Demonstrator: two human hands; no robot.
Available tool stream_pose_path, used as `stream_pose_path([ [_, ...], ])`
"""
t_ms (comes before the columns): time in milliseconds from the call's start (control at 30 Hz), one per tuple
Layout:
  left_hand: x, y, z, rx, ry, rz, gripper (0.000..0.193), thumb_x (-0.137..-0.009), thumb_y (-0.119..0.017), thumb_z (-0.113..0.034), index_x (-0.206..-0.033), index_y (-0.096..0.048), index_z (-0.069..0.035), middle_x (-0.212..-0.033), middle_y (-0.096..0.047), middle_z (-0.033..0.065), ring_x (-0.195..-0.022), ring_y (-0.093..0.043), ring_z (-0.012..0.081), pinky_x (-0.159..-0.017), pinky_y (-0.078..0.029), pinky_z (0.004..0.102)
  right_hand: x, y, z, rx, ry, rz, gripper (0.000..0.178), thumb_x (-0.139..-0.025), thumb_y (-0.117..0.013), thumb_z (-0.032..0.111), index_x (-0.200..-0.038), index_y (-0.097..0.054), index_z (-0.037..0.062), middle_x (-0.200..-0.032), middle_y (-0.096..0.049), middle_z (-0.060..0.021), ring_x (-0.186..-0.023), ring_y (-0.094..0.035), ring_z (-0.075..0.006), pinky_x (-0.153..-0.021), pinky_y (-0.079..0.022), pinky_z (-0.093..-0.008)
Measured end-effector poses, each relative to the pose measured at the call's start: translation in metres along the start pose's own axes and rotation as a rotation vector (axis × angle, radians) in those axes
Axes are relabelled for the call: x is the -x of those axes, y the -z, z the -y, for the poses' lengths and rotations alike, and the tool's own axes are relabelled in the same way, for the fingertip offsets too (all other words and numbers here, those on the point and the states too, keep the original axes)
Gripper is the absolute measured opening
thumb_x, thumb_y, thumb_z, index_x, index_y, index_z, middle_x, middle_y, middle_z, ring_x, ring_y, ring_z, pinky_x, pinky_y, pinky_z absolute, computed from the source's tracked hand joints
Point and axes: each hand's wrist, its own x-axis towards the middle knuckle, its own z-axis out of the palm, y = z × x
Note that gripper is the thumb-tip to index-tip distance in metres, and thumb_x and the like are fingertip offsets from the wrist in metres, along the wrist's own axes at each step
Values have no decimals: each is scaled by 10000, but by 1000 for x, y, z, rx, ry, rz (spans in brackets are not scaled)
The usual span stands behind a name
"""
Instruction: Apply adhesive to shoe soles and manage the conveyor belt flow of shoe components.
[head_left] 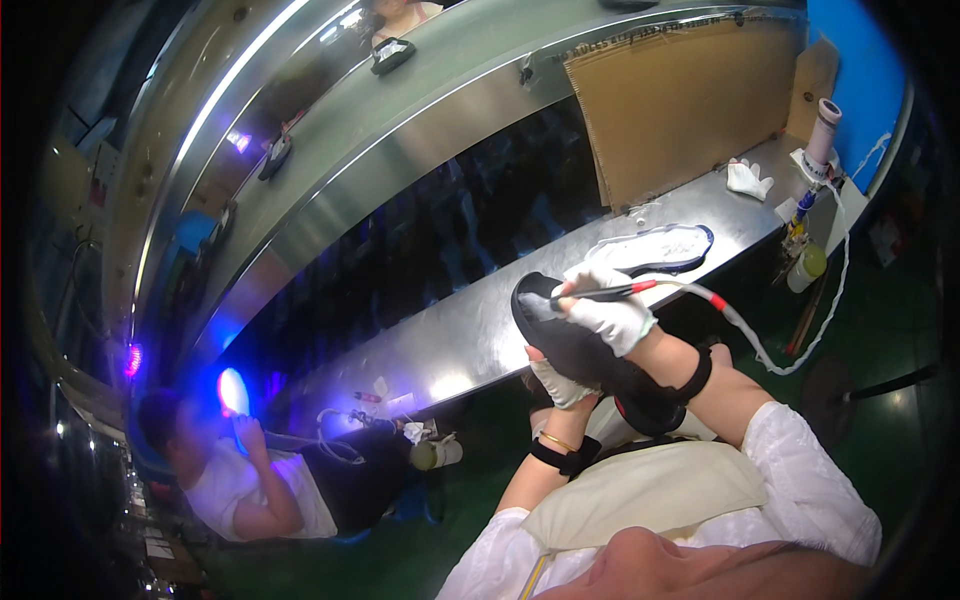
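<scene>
Beige apron [645, 497] spreads on the near side of the black shoe [572, 345]. Left hand [560, 384] grips the shoe's left edge; right hand [610, 318], over the shoe, grips a hose-fed tool [612, 293]. Beyond the shoe, a white sole [652, 250] rests on the metal bench [470, 342]; farther beyond it stands a cardboard sheet [690, 105].

A short line of small, dark printed lettering [632, 45] is seen along the top edge of the brown cardboard sheet [690, 115], partly blurred.
</scene>
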Motion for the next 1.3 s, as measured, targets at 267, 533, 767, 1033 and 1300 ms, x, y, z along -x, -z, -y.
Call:
stream_pose_path([
  [267, 8, 5, -1, 133, 76, -124, 720, -799, -500, -665, -1251, -467, -107, -1198, -533, 55, -1085, -529, 203, -940, -432, 345, 5, -2, 3, 165, 156, 122, 190, -780, -630, -23, -943, -543, 20, -881, -609, -50, -833, -592, -98, -758, -476, -241],
  [533, 0, 17, -13, 45, 90, -204, 741, -759, -505, -711, -1172, -506, -95, -1127, -568, 83, -1024, -557, 213, -899, -457, 359, 0, -6, 12, 556, 393, 162, 166, -709, -659, -7, -855, -587, 23, -860, -605, -82, -798, -599, -180, -737, -468, -278],
  [767, -3, 63, -30, 104, 168, 62, 715, -790, -426, -724, -1058, -554, -73, -941, -609, 66, -866, -598, 207, -813, -493, 355, 0, -8, 13, 592, 546, 228, 186, -668, -664, 9, -833, -596, 62, -820, -599, -76, -763, -610, -228, -702, -487, -305],
  [1033, -12, 21, -47, 196, 156, 5, 712, -822, -433, -668, -1223, -516, -85, -1158, -580, 103, -1029, -566, 263, -916, -457, 399, 15, -4, 4, 433, 271, 190, 194, -659, -667, 21, -833, -605, 83, -783, -595, -78, -739, -604, -236, -679, -477, -309],
  [1300, -12, 23, -59, 29, 119, -233, 762, -791, -516, -639, -1302, -447, -79, -1273, -512, 131, -1130, -518, 313, -991, -407, 451, 29, 0, 2, 390, 246, 251, 182, -641, -662, 33, -803, -599, 85, -772, -579, -63, -725, -594, -241, -678, -478, -323],
])
